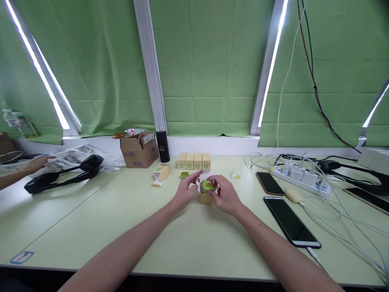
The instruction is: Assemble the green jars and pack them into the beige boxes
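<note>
A small glossy green item (207, 185) sits at the top of a small brown box (206, 198) in the middle of the table. My right hand (225, 194) grips the green item from the right, thumb and fingers around its side. On the left, my left hand (186, 190) is beside the box, thumb and index finger apart around a white flap. Behind it lies a small green piece (184, 174). An opened small carton (161, 174) rests further left. Several closed small boxes (193, 161) stand in a row behind, and a clear plastic piece (236, 174) is to the right.
A cardboard box (139, 150) and black cylinder (162, 146) stand at the back. Phones (291, 221), a power strip (299, 177) and loose cables occupy the right. At far left, another person's hand (36, 164) is near a black headset-like object (65, 174) and white bundles.
</note>
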A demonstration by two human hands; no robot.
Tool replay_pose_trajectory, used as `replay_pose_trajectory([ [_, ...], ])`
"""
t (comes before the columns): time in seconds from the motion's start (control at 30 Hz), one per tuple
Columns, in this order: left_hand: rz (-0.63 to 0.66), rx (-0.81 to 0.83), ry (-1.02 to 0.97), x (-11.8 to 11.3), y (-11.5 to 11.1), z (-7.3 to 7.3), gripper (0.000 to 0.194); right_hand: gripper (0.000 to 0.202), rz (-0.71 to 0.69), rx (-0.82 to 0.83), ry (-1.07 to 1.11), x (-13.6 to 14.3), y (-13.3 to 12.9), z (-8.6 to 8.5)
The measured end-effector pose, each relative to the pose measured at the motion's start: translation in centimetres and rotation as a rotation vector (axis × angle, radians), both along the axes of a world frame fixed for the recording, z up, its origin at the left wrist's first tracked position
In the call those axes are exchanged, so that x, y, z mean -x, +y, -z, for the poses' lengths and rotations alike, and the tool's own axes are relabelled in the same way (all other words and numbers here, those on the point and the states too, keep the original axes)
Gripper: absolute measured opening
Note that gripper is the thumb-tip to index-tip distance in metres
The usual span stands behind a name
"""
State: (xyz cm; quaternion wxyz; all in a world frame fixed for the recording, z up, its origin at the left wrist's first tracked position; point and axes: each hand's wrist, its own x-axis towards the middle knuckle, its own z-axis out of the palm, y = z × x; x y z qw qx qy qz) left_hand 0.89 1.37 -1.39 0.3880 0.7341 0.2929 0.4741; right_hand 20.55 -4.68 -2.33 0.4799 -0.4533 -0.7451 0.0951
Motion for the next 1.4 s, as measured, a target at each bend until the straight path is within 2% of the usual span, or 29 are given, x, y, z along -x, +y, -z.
replay_pose_trajectory([
  [0.1,-0.011,-0.006,0.013,0.0,0.0,0.0,0.061,0.031,-0.011,-0.009,-0.061,0.2,-0.1,-0.1],
  [0.23,-0.011,-0.003,0.025,0.0,0.0,0.2,0.062,0.012,0.0,-0.043,-0.128,0.5,0.0,-0.1],
  [0.37,-0.005,-0.002,0.024,0.0,0.0,0.3,0.06,0.016,0.056,-0.07,-0.154,0.7,0.6,0.2],
  [0.67,0.006,-0.017,0.025,0.0,-0.1,0.2,0.057,0.014,0.048,-0.075,0.021,1.0,1.1,0.6],
  [0.97,0.001,-0.011,0.034,0.1,-0.2,0.1,0.056,0.021,0.07,-0.038,0.034,1.4,1.4,0.3],
  [1.17,0.008,-0.011,0.039,0.1,-0.2,0.0,0.056,0.023,0.034,-0.029,0.047,1.2,1.2,0.3],
  [1.4,-0.002,0.042,-0.02,0.1,0.0,0.2,0.057,0.023,0.052,-0.015,0.341,0.5,0.7,-0.2],
])
